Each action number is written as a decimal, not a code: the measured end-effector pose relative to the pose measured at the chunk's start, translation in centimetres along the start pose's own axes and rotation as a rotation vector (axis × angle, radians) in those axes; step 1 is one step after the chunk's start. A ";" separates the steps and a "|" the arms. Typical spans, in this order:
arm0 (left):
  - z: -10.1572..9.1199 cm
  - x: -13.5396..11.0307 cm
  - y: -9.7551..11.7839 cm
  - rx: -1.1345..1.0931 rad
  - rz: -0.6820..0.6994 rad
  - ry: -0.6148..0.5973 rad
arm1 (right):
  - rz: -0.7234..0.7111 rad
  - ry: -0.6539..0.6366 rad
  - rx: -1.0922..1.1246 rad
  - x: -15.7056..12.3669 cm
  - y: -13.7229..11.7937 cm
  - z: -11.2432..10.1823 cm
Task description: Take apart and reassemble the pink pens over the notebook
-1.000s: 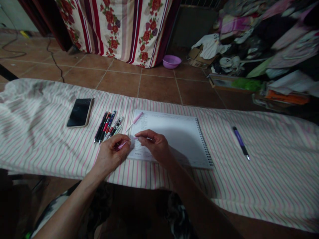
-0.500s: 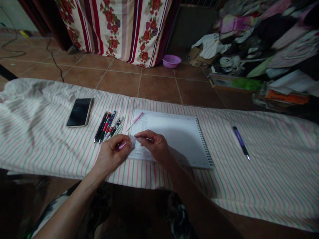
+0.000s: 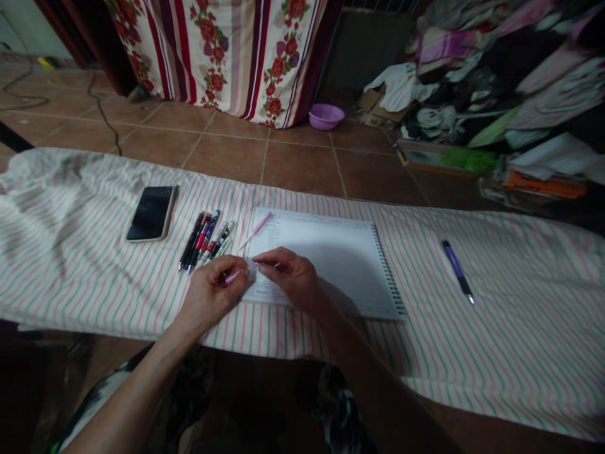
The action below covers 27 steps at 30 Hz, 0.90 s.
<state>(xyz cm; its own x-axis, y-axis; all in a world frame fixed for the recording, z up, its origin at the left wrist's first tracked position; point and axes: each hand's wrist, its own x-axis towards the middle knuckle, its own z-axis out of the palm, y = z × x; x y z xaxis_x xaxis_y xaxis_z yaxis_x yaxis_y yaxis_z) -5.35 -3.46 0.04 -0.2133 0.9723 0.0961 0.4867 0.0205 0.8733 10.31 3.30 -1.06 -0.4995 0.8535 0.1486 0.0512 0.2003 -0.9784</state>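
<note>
My left hand [image 3: 211,293] is curled round a thin pink pen piece [image 3: 231,275] at the left edge of a spiral notebook [image 3: 331,258]. My right hand [image 3: 292,277] pinches the other, pale end of that piece over the notebook's lower left corner. Fingertips of both hands nearly meet. Another pink pen part [image 3: 256,229] lies slanted across the notebook's top left corner. A row of several pens [image 3: 204,238] lies just left of it on the striped cloth [image 3: 85,252].
A dark phone [image 3: 151,213] lies left of the pens. A purple pen [image 3: 457,270] lies alone on the cloth to the right. Beyond the cloth are brown floor tiles, a purple bowl [image 3: 325,116], a flowered curtain [image 3: 227,50] and piled clutter [image 3: 496,94] at right.
My right hand has shifted slightly left and up toward my left hand. Nothing else has moved.
</note>
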 end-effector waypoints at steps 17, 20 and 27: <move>-0.2 0.0 0.5 -0.010 0.019 0.024 | 0.172 -0.016 0.279 0.1 0.3 0.8; -0.2 0.0 0.4 -0.007 0.020 0.021 | 0.158 -0.019 0.276 0.0 0.5 1.0; -0.1 0.0 0.5 -0.010 0.016 0.026 | 0.141 -0.020 0.239 0.0 0.5 0.9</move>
<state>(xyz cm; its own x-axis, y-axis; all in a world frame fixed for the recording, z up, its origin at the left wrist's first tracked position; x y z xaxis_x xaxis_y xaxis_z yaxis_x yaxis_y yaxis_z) -5.19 -3.47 0.57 -0.2275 0.9661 0.1218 0.4815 0.0029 0.8764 9.55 2.98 -1.68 -0.5193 0.8545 0.0080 -0.0826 -0.0409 -0.9957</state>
